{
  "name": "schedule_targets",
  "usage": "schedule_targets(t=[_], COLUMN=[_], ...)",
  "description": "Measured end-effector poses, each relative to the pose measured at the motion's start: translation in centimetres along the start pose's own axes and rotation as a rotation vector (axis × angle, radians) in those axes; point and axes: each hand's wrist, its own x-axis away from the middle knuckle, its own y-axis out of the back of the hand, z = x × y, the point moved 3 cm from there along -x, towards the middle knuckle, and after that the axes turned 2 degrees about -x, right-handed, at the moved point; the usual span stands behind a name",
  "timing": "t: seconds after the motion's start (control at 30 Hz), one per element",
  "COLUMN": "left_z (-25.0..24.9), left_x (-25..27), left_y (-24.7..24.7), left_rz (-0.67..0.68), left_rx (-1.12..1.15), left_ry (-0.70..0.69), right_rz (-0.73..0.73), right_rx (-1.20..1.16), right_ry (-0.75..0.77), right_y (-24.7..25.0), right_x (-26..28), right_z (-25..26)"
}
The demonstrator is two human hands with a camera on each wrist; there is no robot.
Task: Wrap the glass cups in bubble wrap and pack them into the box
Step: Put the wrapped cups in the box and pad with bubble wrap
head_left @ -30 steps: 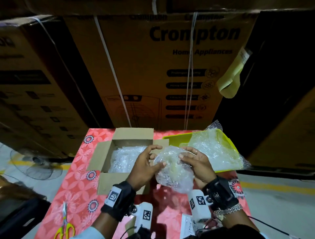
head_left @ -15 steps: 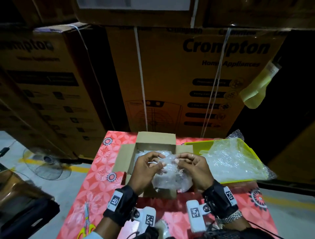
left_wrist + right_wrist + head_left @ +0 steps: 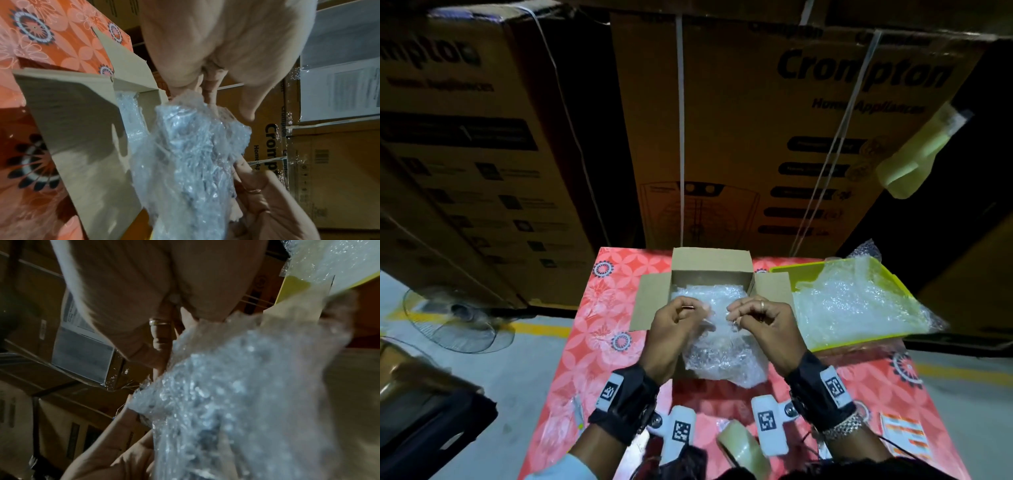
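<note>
Warehouse cartons behind red tabletop [image 3: 592, 342]. Both hands, left [image 3: 671, 329] & right [image 3: 763, 325], pinched wrapped cup bundle [image 3: 722, 356] over box [image 3: 710, 270] near its front edge. Best: keep wrap ends tucked, lower gently beside the wrap already inside.

1. My right hand [image 3: 156, 293] fills the top of the frame, seen from the palm side, blurred.
2. A banded ring [image 3: 160, 322] sits on one finger that curls down to the bubble wrap bundle [image 3: 236, 402].
3. My left hand [image 3: 115, 456] touches the bundle's lower edge from the bottom left.
4. A yellow bin [image 3: 292, 283] holding loose bubble wrap [image 3: 337, 257] shows at top right.
5. Stacked cartons [image 3: 82, 352] stand behind, dim.
</note>
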Motion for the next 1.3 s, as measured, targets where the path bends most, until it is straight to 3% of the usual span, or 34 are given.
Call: schedule_targets(t=[0.17, 0.27, 0.47, 0.57, 0.7, 0.83, 0.97, 1.13, 1.3], left_z=[0.5, 0.2, -0.5, -1.0, -0.3, -0.4, -0.1, 0.1, 0.4], left_x=[-0.5, -1.0, -1.2, -1.2, -1.7, -1.6, -1.7, -1.7, -1.5], left_y=[2.2, 3.2, 3.8, 3.7, 3.2, 1.9, 0.3, -1.8, -3.4], left_rz=[0.112, 0.102, 0.175, 0.168, 0.140, 0.116, 0.091, 0.063, 0.017], left_rx=[-0.145, -0.153, -0.165, -0.171, -0.083, -0.014, -0.021, -0.050, -0.051], left_ry=[0.019, 0.039, -0.038, -0.100, -0.021, 0.013, -0.042, -0.051, -0.038], right_rz=[-0.094, -0.160, -0.202, -0.212, -0.215, -0.198, -0.169, -0.144, -0.084], right_rx=[-0.022, -0.080, -0.058, 0.012, -0.003, -0.088, -0.076, -0.173, -0.036], right_ry=[-0.040, -0.111, -0.066, 0.012, 0.063, 0.049, 0.060, -0.071, -0.064], right_y=[-1.5, -2.2, -3.2, -3.1, -2.6, -1.4, 0.2, 2.6, 4.4], right_x=[0.9, 1.2, 1.6, 1.7, 1.5, 1.5, 1.3, 0.8, 0.6], right_z=[-0.7, -1.3, -0.7, -0.5, -1.0, -1.0, -0.8, -0.9, -0.2])
